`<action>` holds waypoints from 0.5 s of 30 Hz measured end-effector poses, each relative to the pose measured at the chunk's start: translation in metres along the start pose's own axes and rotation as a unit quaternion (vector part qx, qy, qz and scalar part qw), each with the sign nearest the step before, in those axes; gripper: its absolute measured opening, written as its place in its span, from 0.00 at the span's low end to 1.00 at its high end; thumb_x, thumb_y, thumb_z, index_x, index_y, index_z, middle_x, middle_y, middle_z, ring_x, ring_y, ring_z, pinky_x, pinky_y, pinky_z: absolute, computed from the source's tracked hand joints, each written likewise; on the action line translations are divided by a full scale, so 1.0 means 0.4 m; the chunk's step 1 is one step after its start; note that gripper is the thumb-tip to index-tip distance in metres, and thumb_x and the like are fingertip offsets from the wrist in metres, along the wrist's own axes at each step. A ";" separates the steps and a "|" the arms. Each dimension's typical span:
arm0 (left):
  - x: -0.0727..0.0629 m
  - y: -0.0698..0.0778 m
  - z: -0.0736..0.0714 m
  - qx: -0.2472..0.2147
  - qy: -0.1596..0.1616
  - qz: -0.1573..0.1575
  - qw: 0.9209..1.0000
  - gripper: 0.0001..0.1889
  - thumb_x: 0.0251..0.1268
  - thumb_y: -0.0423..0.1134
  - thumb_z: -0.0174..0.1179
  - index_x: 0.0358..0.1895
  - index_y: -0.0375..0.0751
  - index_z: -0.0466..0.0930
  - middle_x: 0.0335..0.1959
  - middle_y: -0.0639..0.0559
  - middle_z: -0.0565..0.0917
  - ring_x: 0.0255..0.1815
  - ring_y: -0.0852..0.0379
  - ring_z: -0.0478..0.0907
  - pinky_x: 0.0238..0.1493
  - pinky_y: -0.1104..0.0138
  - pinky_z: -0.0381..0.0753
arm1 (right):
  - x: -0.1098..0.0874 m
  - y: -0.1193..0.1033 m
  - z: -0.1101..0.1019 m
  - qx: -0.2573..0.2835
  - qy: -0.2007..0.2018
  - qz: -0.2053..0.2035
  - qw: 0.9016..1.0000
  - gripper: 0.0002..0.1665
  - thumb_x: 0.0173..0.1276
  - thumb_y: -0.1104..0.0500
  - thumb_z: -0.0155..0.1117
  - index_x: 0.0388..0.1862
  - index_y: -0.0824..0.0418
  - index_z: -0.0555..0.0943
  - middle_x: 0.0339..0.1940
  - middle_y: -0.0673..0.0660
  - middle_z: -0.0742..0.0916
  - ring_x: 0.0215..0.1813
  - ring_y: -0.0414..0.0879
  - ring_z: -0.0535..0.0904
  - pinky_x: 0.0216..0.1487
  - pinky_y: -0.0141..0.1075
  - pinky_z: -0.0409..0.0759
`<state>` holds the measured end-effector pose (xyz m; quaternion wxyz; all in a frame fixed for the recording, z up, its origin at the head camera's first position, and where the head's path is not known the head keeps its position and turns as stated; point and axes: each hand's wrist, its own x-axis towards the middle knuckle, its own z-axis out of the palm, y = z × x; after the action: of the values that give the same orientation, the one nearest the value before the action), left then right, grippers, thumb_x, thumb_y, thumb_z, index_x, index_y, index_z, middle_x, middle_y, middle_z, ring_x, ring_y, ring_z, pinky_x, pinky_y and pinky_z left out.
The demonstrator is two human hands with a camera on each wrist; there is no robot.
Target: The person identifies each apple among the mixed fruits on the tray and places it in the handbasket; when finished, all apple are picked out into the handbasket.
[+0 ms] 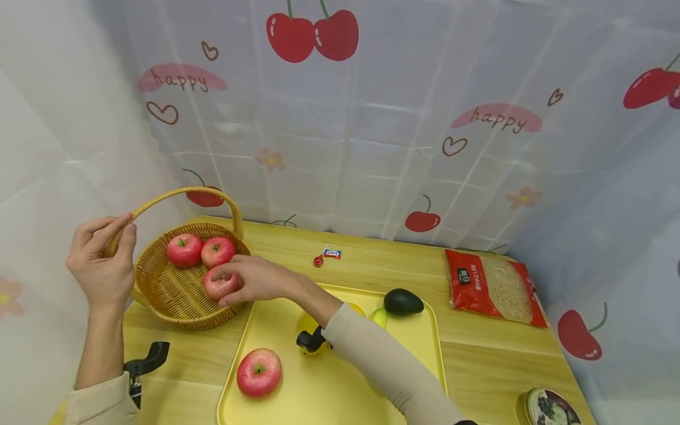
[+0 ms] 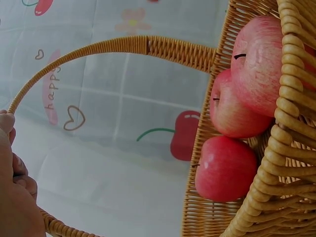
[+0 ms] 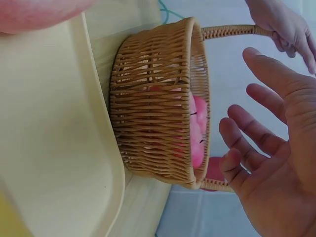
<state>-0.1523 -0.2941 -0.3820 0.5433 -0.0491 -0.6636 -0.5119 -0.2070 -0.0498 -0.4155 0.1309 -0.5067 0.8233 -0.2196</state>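
In the head view my left hand (image 1: 103, 260) grips the arched handle (image 1: 183, 190) of a wicker basket (image 1: 183, 295). Three red apples lie inside: one at the left (image 1: 185, 250), one at the back (image 1: 218, 251) and one at the right (image 1: 219, 284). My right hand (image 1: 260, 280) is over the basket's right side, partly covering that right apple. The right wrist view shows this hand (image 3: 276, 143) with spread, loosely bent fingers, apart from the fruit and holding nothing. Another apple (image 1: 258, 373) rests on the yellow tray (image 1: 319, 395).
An avocado (image 1: 403, 302) and a yellow-green item (image 1: 379, 317) lie on the tray; my right arm partly hides other yellow things. Behind are a lollipop (image 1: 318, 260) and a small wrapped candy (image 1: 333, 254). A red rice bag (image 1: 494, 286) and a round container (image 1: 549, 407) are at right.
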 end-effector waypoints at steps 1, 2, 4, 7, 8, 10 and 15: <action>0.000 0.002 0.000 0.001 0.001 0.000 1.000 0.07 0.61 0.27 0.67 0.40 0.26 0.88 0.41 0.51 0.84 0.43 0.63 0.78 0.43 0.81 0.77 | -0.010 -0.005 -0.002 -0.003 -0.008 -0.004 1.000 0.34 0.66 0.37 0.68 0.68 0.46 0.76 0.60 0.44 0.78 0.52 0.37 0.73 0.51 0.21 0.69; 0.000 0.004 0.001 0.002 0.002 0.000 1.000 0.07 0.61 0.27 0.67 0.40 0.26 0.88 0.40 0.52 0.84 0.43 0.63 0.78 0.43 0.81 0.77 | -0.020 -0.009 -0.004 -0.009 -0.015 -0.008 1.000 0.35 0.66 0.36 0.68 0.68 0.46 0.76 0.60 0.44 0.77 0.51 0.36 0.73 0.51 0.21 0.69; 0.000 0.006 0.001 0.004 0.002 0.000 1.000 0.07 0.61 0.27 0.67 0.40 0.26 0.88 0.40 0.52 0.84 0.43 0.63 0.78 0.43 0.81 0.77 | -0.040 -0.017 -0.005 -0.013 -0.026 -0.018 0.999 0.34 0.66 0.37 0.68 0.68 0.47 0.77 0.59 0.45 0.79 0.49 0.38 0.74 0.51 0.20 0.69; -0.001 0.005 0.001 0.003 0.002 -0.002 1.000 0.07 0.61 0.27 0.67 0.40 0.26 0.88 0.40 0.52 0.84 0.43 0.63 0.78 0.43 0.81 0.77 | -0.070 -0.025 -0.002 -0.007 -0.043 -0.023 0.999 0.32 0.66 0.39 0.69 0.66 0.48 0.78 0.60 0.45 0.79 0.48 0.36 0.76 0.51 0.19 0.69; -0.001 0.005 0.000 0.001 0.002 -0.003 1.000 0.07 0.61 0.27 0.67 0.40 0.26 0.88 0.40 0.52 0.84 0.43 0.63 0.78 0.43 0.81 0.78 | -0.079 -0.027 0.001 -0.003 -0.048 -0.025 0.999 0.32 0.67 0.39 0.69 0.66 0.48 0.78 0.61 0.45 0.78 0.48 0.36 0.77 0.51 0.18 0.69; -0.001 0.004 0.000 -0.004 0.002 -0.004 1.000 0.07 0.61 0.26 0.67 0.40 0.25 0.88 0.41 0.51 0.84 0.43 0.63 0.78 0.44 0.81 0.78 | -0.098 -0.028 0.008 0.009 -0.059 -0.024 0.998 0.32 0.67 0.40 0.69 0.67 0.48 0.77 0.62 0.44 0.77 0.47 0.35 0.77 0.50 0.18 0.71; 0.000 0.002 0.000 -0.007 0.002 -0.005 1.000 0.07 0.61 0.26 0.67 0.40 0.25 0.88 0.41 0.50 0.84 0.43 0.63 0.78 0.44 0.81 0.78 | -0.136 -0.031 0.032 0.027 -0.095 -0.020 0.995 0.34 0.67 0.39 0.69 0.69 0.46 0.75 0.65 0.44 0.76 0.54 0.36 0.76 0.49 0.16 0.72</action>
<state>-0.1516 -0.2937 -0.3816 0.5413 -0.0487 -0.6591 -0.5198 -0.1673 -0.0091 -0.4208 0.2172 -0.5383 0.7905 -0.1952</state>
